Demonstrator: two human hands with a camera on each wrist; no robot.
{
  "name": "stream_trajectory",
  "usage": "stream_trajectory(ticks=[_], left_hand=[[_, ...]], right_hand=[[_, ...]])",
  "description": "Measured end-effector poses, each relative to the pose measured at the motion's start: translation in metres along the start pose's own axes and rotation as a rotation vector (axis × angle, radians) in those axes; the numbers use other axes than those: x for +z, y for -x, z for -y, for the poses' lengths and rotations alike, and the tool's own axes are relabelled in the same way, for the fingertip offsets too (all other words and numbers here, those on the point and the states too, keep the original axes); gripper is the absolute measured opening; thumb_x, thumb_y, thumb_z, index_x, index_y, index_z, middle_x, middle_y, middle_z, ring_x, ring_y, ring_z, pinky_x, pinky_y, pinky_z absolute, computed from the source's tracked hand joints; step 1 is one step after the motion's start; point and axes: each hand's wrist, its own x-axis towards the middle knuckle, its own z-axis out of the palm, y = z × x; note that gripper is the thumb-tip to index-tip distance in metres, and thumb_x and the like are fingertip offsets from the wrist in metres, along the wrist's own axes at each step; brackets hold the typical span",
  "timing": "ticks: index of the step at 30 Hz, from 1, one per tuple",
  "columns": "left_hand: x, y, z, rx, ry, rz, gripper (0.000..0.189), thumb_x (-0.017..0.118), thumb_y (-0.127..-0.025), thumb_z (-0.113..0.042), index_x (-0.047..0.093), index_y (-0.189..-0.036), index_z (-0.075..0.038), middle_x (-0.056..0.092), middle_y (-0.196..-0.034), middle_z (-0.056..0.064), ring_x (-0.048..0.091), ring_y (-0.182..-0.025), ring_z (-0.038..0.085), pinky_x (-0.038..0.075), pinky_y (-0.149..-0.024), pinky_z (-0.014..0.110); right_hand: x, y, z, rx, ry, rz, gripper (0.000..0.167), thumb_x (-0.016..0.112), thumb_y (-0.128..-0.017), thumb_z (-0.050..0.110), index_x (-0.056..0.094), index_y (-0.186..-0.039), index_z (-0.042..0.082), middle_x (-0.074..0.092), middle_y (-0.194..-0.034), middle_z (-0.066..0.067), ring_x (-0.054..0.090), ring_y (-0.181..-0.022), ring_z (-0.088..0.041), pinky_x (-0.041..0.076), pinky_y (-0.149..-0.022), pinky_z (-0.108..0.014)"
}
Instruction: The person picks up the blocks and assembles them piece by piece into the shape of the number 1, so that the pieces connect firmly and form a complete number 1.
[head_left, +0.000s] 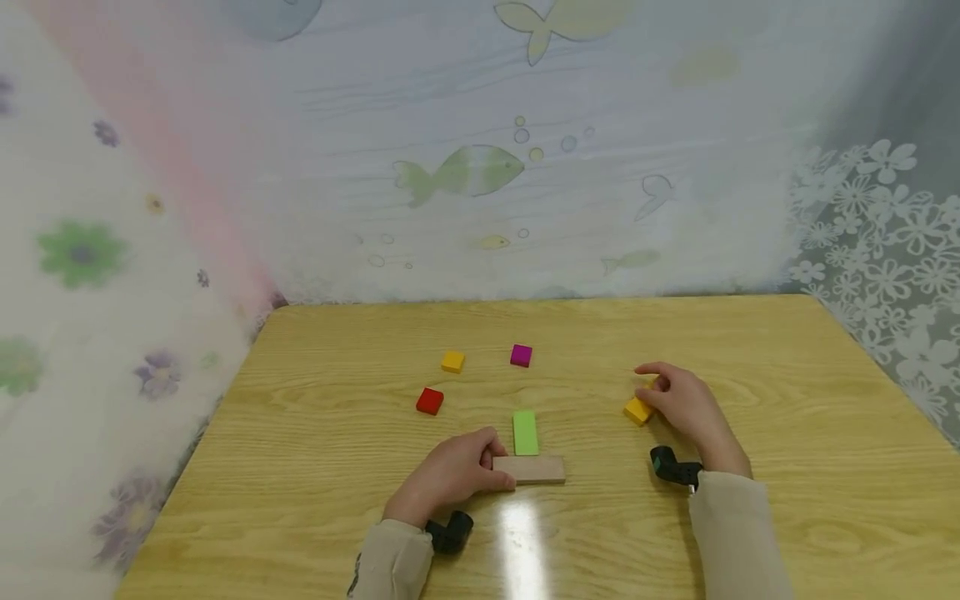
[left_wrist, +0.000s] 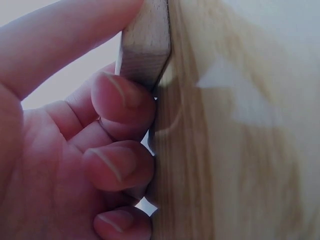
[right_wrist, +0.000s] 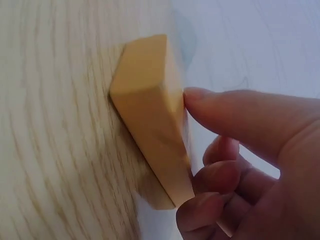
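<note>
My left hand (head_left: 453, 471) pinches the left end of a plain wooden block (head_left: 538, 470), which lies flat on the table. In the left wrist view the thumb and a curled finger are on either side of the wooden block (left_wrist: 145, 42). A light green block (head_left: 525, 432) lies just beyond it, its near end close to or touching the wooden one. To the right, my right hand (head_left: 692, 410) pinches an orange-yellow block (head_left: 637, 411), its far part hidden by the fingers. The right wrist view shows the thumb on this orange-yellow block (right_wrist: 142, 100), the fingertips at its end.
A red block (head_left: 430, 401), a small yellow block (head_left: 453, 361) and a purple block (head_left: 521, 356) lie farther back on the wooden table (head_left: 315, 467). A wall (head_left: 330, 192) with painted fish stands along the table's far edge.
</note>
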Motion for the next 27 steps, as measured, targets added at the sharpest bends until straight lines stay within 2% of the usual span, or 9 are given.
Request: stream_trajectory(ticks=[8, 11, 14, 19, 22, 27], left_hand=[[-0.0020, 0.0028, -0.0032, 0.003, 0.003, 0.000, 0.026, 0.070, -0.074, -0.038, 0.055, -0.088, -0.023, 0.048, -0.070, -0.004, 0.043, -0.061, 0.010, 0.034, -0.054, 0.024], [-0.0023, 0.0034, -0.0037, 0.002, 0.007, 0.002, 0.025, 0.070, -0.074, -0.038, 0.055, -0.088, -0.023, 0.048, -0.070, -0.004, 0.043, -0.061, 0.010, 0.034, -0.054, 0.024], [-0.0018, 0.0032, -0.0034, 0.006, 0.005, 0.000, 0.026, 0.070, -0.074, -0.039, 0.055, -0.088, -0.023, 0.048, -0.070, -0.005, 0.043, -0.061, 0.009, 0.034, -0.055, 0.024], [-0.0016, 0.0032, -0.0030, 0.011, 0.007, -0.003, 0.026, 0.071, -0.074, -0.038, 0.055, -0.088, -0.023, 0.048, -0.070, -0.005, 0.043, -0.060, 0.009, 0.034, -0.054, 0.024], [-0.0020, 0.0033, -0.0029, 0.008, 0.005, -0.003, 0.026, 0.071, -0.074, -0.038, 0.056, -0.088, -0.023, 0.048, -0.070, -0.005, 0.042, -0.060, 0.009, 0.034, -0.054, 0.024], [-0.0019, 0.0032, -0.0030, -0.003, 0.005, 0.000, 0.026, 0.071, -0.074, -0.039, 0.056, -0.088, -0.023, 0.047, -0.070, -0.005, 0.042, -0.060, 0.010, 0.033, -0.054, 0.024]], right_hand=[[-0.0011, -0.0004, -0.0001, -0.035, 0.018, -0.030, 0.043, 0.059, -0.086, 0.019, 0.048, -0.125, 0.004, 0.048, -0.085, -0.008, 0.042, -0.074, -0.022, 0.033, -0.065, -0.036], [-0.0023, 0.0008, 0.0000, 0.001, 0.018, -0.026, 0.046, 0.058, -0.087, 0.021, 0.046, -0.127, 0.003, 0.046, -0.085, -0.010, 0.040, -0.073, -0.023, 0.032, -0.063, -0.035], [-0.0031, 0.0033, -0.0006, 0.071, 0.000, -0.016, 0.050, 0.054, -0.089, 0.025, 0.039, -0.131, 0.002, 0.047, -0.089, -0.014, 0.041, -0.073, -0.024, 0.032, -0.062, -0.035], [-0.0039, 0.0057, -0.0010, 0.162, -0.055, 0.039, 0.063, 0.047, -0.091, 0.036, 0.025, -0.137, -0.001, 0.047, -0.107, -0.024, 0.048, -0.085, -0.030, 0.039, -0.068, -0.038], [-0.0046, 0.0062, -0.0003, 0.177, -0.054, 0.079, 0.067, 0.045, -0.091, 0.041, 0.023, -0.137, -0.002, 0.045, -0.115, -0.028, 0.047, -0.096, -0.036, 0.039, -0.076, -0.046], [-0.0015, 0.0056, 0.0020, 0.165, 0.000, 0.108, 0.072, 0.041, -0.090, 0.048, 0.023, -0.137, -0.004, 0.041, -0.123, -0.031, 0.041, -0.110, -0.043, 0.033, -0.086, -0.055]])
